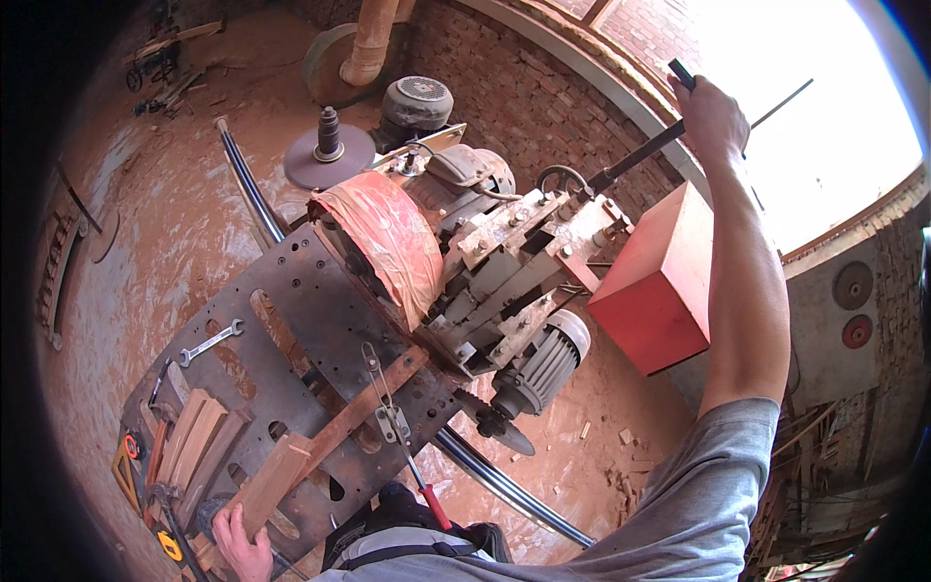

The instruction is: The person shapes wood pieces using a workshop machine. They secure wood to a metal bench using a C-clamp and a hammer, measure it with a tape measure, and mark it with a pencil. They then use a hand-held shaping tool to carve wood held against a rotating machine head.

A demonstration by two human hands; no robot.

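Observation:
My left hand grips a wooden block at the lower left of the steel plate. My right hand is raised at the top right, closed around a black handle above a long dark bar that runs into the machine. Curved wood pieces lie beside my left hand, with a yellow tape measure and a spanner on the plate. A red-handled toggle clamp sits near my body.
A plastic-wrapped drum, grey motors, a grinding disc and a toothed blade are on the machine. A red box stands to its right. Curved rails extend from the plate. A brick wall and bright opening lie behind.

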